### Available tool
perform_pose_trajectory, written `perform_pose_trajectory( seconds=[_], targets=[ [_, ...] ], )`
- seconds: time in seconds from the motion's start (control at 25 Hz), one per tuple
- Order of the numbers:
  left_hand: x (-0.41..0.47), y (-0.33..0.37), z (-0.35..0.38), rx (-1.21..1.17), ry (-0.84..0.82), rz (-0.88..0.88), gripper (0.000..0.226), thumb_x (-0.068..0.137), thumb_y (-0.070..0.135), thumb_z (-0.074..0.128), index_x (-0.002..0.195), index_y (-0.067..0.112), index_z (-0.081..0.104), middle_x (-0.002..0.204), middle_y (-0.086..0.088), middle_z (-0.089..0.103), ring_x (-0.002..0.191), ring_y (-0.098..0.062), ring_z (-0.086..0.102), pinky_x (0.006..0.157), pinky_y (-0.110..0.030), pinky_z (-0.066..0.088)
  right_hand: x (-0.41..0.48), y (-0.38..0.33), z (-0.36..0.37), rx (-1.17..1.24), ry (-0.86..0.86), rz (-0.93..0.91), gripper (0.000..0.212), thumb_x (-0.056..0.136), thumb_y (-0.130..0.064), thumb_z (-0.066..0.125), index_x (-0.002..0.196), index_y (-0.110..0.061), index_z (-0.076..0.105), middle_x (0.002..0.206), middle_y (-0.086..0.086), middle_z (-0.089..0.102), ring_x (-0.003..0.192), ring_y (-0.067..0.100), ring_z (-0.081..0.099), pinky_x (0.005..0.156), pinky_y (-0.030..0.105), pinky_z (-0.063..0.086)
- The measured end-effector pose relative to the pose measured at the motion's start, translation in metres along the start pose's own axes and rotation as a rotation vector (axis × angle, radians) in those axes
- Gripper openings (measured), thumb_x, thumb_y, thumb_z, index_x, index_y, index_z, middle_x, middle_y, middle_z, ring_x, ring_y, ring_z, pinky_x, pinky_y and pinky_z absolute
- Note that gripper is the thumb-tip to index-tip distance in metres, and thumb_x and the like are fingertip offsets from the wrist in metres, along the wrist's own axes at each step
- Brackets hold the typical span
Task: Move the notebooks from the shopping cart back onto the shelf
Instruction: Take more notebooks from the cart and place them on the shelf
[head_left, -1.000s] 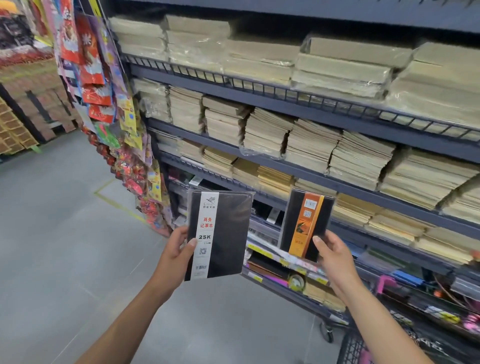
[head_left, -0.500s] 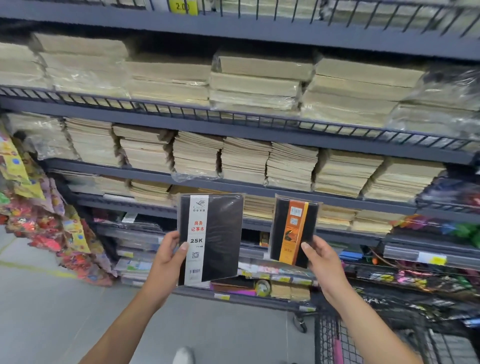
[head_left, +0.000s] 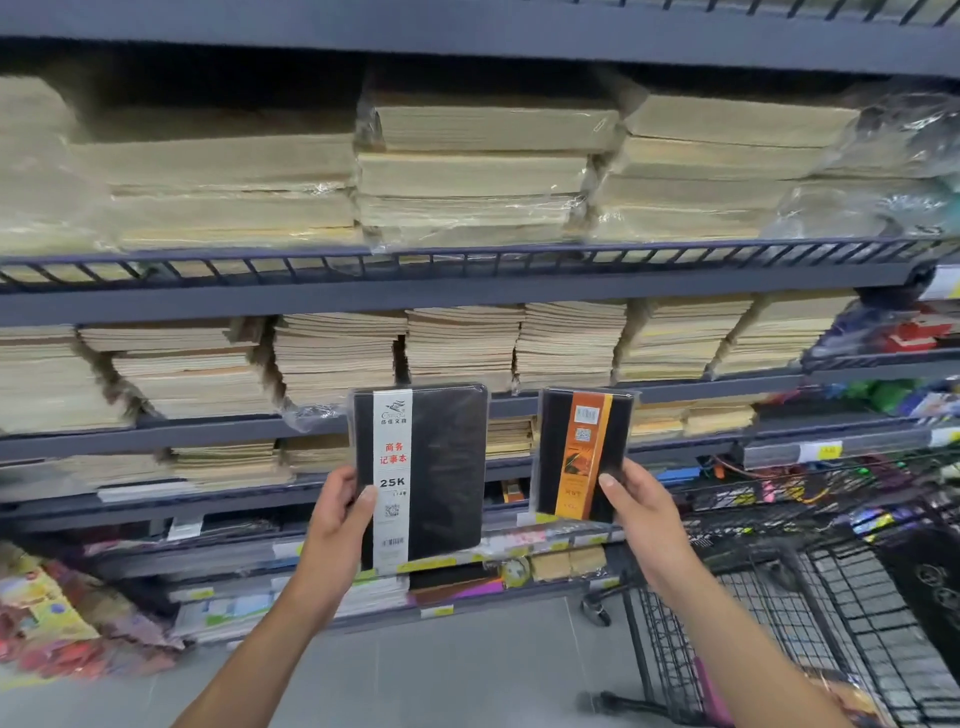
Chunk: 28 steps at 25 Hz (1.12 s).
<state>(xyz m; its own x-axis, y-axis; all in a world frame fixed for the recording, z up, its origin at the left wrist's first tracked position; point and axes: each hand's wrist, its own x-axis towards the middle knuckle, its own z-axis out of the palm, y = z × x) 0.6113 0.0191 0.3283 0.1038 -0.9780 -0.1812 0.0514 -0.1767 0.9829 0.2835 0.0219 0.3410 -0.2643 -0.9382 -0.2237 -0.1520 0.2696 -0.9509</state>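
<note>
From the head camera, the left grip (head_left: 340, 512) holds a large black notebook (head_left: 441, 467) upright by its lower left edge, with the thumb on the front cover. A white vertical band on the cover carries a small logo, the red characters 商务记事本, "25K" in black, a QR code and a barcode at the foot.

Just beside it, the right grip (head_left: 639, 512) pinches a smaller black notebook (head_left: 550, 452) by its lower right corner. Its orange band bears a QR code and print too small to read.

Both notebooks are raised in front of the shelf (head_left: 467, 296) and not resting on it. Behind them lie stacks of tan notebooks (head_left: 462, 343), with plastic-wrapped packs (head_left: 467, 156) on the tier above. Yellow price tags (head_left: 828, 449) on the rails are blurred. The shopping cart (head_left: 779, 623) stands at lower right.
</note>
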Motion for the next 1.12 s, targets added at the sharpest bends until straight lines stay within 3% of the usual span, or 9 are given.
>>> perform_pose_trajectory(
  seconds=[0.24,0.4,0.72,0.96,1.12],
  targets=[
    [0.022,-0.022,-0.014,0.032,-0.034,0.033,0.020,0.106,0.020,0.052,0.122,0.030,0.057,0.124,0.010,0.071,0.117,-0.013,0.067,0.099,-0.043,0.053,0.010,0.021,0.031,0.024,0.017,-0.009,0.025,0.104,-0.019,0.053,0.113,-0.038,0.067,0.114,-0.017,0.074,0.115,0.004,0.065,0.107,0.042,0.047],
    [0.022,-0.061,-0.014,0.031,-0.021,0.091,0.021,0.107,0.019,0.050,0.121,0.032,0.057,0.120,0.014,0.072,0.113,-0.008,0.068,0.096,-0.036,0.054,0.023,0.062,0.042,0.011,-0.006,-0.038,0.024,0.104,-0.024,0.053,0.119,-0.037,0.066,0.118,-0.016,0.072,0.119,0.007,0.063,0.108,0.046,0.046],
    [0.045,-0.214,-0.020,-0.048,0.035,0.190,0.021,0.106,0.018,0.052,0.121,0.032,0.060,0.127,0.005,0.071,0.121,-0.017,0.066,0.107,-0.054,0.048,0.070,0.209,0.061,0.106,0.013,-0.140,0.040,0.102,-0.024,0.057,0.143,-0.026,0.053,0.132,-0.014,0.064,0.132,0.011,0.053,0.117,0.044,0.037],
    [0.077,-0.321,-0.024,-0.066,0.014,0.283,0.024,0.107,0.019,0.050,0.117,0.038,0.062,0.131,0.003,0.069,0.125,-0.021,0.063,0.106,-0.056,0.048,0.120,0.315,0.097,0.130,0.011,-0.244,0.029,0.105,-0.016,0.050,0.128,-0.025,0.065,0.122,-0.009,0.072,0.118,0.011,0.065,0.109,0.047,0.046],
    [0.092,-0.366,-0.020,-0.092,0.048,0.337,0.021,0.107,0.016,0.049,0.123,0.025,0.058,0.128,0.002,0.070,0.121,-0.022,0.066,0.104,-0.056,0.051,0.144,0.357,0.112,0.154,-0.036,-0.338,0.029,0.105,-0.017,0.049,0.129,-0.026,0.063,0.124,-0.007,0.072,0.119,0.014,0.065,0.107,0.048,0.048]
  ],
)
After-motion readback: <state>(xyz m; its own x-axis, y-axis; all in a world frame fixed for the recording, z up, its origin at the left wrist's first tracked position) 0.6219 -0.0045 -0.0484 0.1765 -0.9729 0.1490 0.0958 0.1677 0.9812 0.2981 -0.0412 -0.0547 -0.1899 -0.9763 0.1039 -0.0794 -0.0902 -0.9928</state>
